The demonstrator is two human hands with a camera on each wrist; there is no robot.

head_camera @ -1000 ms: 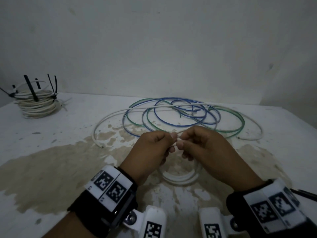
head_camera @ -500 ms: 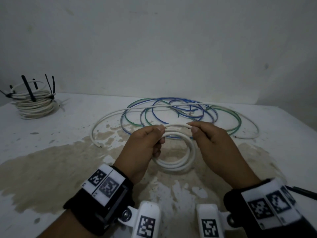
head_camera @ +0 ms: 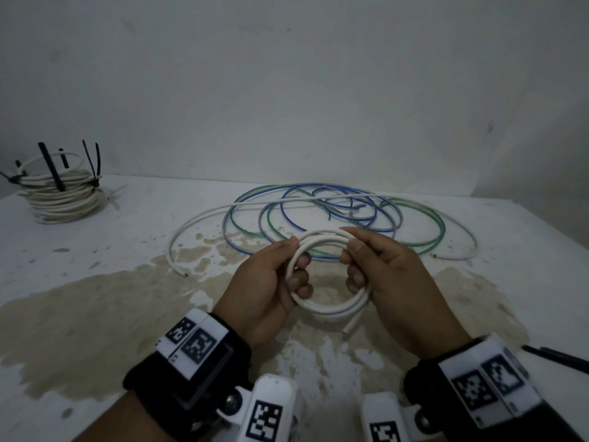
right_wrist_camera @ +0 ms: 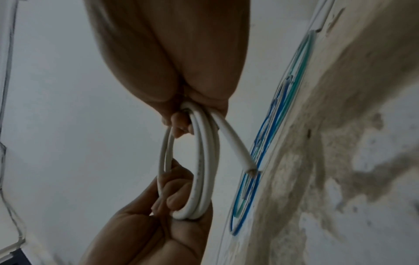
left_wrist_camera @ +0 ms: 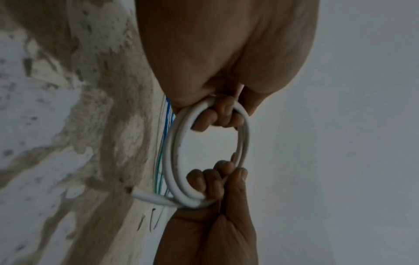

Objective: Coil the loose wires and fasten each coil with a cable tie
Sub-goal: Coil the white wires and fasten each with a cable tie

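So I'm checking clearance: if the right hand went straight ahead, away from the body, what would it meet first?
Probably the loose blue and green wires lying on the table just beyond the right hand, which grips the white coil. Depth is unclear; it may pass above them.

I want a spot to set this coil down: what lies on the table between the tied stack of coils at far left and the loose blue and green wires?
Head view: only the long loose white wire curves there, between the tied stack and the blue and green wires; otherwise stained table.

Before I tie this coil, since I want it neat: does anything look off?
One cut end sticks out loose below the white coil held by both hands. The table also carries a wide brownish stain.
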